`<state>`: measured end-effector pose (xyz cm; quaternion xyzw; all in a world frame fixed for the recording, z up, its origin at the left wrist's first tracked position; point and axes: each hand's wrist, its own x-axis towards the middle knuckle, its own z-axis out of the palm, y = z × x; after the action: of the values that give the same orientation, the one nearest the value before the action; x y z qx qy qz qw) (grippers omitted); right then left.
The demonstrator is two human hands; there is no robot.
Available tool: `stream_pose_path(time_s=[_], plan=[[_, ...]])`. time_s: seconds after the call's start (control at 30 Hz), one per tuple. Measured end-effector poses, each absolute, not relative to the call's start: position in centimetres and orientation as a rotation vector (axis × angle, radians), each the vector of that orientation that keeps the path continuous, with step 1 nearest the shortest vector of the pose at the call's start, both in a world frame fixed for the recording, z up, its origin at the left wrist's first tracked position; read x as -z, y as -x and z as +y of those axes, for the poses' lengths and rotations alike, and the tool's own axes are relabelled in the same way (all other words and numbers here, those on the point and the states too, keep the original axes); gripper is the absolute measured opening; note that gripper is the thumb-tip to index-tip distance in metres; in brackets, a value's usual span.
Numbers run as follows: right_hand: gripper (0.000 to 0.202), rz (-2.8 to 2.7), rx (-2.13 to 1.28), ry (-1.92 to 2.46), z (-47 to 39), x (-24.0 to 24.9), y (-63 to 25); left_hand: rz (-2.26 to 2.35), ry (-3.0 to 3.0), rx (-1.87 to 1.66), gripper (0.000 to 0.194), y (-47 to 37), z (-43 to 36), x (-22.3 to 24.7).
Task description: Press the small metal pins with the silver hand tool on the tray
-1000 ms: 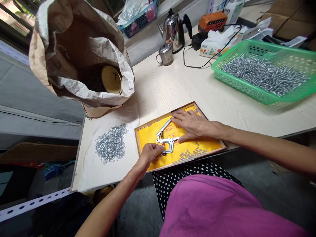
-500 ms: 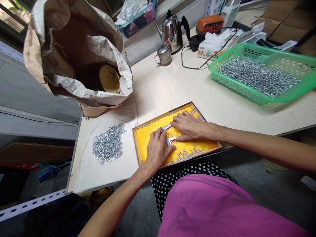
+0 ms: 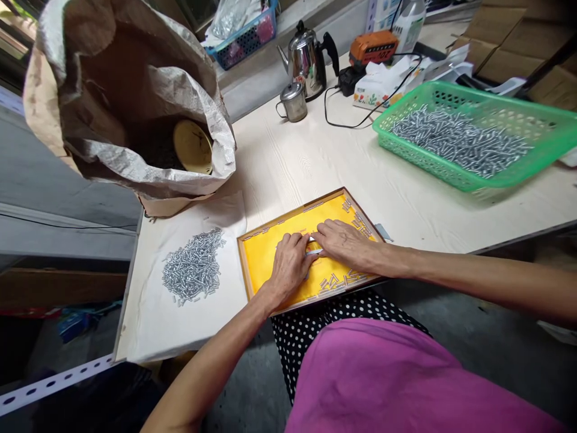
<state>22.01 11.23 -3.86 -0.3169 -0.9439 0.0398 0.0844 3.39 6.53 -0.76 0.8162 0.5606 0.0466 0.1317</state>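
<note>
My left hand (image 3: 291, 261) and my right hand (image 3: 345, 245) meet over the middle of a shallow wooden-framed tray (image 3: 242, 252) with a yellow bottom. Fingers and thumbs of both are bent round a slim, silvery frame-like piece (image 3: 314, 252), whose two pale edges show between the hands. Its kind is mostly hidden by the fingers. Loose small metal pins (image 3: 332, 281) lie inside the tray near its front edge. More pins (image 3: 359, 224) stand in short rows along the right side, and a few line the far edge.
Left of the tray, a heap of metal pins (image 3: 193, 264) lies on a white cloth (image 3: 148, 307). Behind stands an open sack (image 3: 180, 189) with a yellow scoop (image 3: 193, 147) inside. A green basket (image 3: 424, 165) of pins, a kettle (image 3: 306, 60) and a lidded cup (image 3: 294, 103) occupy the table.
My hands have come closer together, covering more of the silvery piece. It shows at a different angle. The whole view has shifted slightly.
</note>
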Motion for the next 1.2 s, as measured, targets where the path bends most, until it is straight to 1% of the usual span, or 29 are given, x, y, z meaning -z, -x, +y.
stream_pose_path(time_s=[0.17, 0.23, 0.3, 0.4, 0.53, 0.63, 0.8, 0.87, 0.97, 1.0, 1.1, 1.2], plan=[[0.017, -2.826, -0.175, 0.93, 10.4, 4.3, -22.2, 1.576, -2.334, -0.112, 0.021, -3.5, 6.5, 0.4], [0.017, -2.842, -0.225, 0.878, 10.4, 4.2, -22.4, 1.558, -2.311, -0.105, 0.021, -3.5, 6.6, 0.3], [0.017, -2.858, -0.261, 0.853, 10.4, 4.2, -22.5, 1.557, -2.296, -0.111, 0.022, -3.5, 6.6, 0.5], [0.018, -2.836, -0.224, 0.902, 10.7, 3.9, -22.6, 1.583, -2.299, -0.139, 0.026, -3.1, 7.0, 0.7], [0.023, -2.757, -0.104, 0.891, 10.8, 3.7, -22.7, 1.645, -2.262, -0.189, 0.042, -1.8, 8.2, 0.7], [0.016, -2.814, -0.107, 0.812, 10.0, 3.6, -22.6, 1.68, -2.214, -0.189, 0.032, -1.1, 9.0, 0.7], [0.022, -2.839, -0.184, 0.755, 8.2, 3.2, -22.3, 1.79, -2.155, -0.244, 0.026, -1.3, 9.9, 1.0], [0.022, -2.808, -0.198, 0.767, 8.1, 3.3, -22.5, 1.836, -2.12, -0.314, 0.025, -1.1, 9.4, 0.7], [0.02, -2.728, -0.247, 0.823, 8.6, 3.9, -23.3, 2.007, -2.03, -0.376, 0.017, -0.3, 7.3, -0.6], [0.019, -2.703, -0.272, 0.834, 8.8, 4.2, -23.6, 2.071, -1.985, -0.333, 0.018, 0.0, 6.3, -1.0], [0.017, -2.665, -0.329, 0.84, 9.1, 5.0, -24.0, 2.138, -1.836, -0.081, 0.032, 0.0, 3.5, -1.9], [0.017, -2.675, -0.289, 0.853, 9.0, 5.2, -23.8, 2.125, -1.735, 0.018, 0.033, -0.9, 2.5, -1.7]])
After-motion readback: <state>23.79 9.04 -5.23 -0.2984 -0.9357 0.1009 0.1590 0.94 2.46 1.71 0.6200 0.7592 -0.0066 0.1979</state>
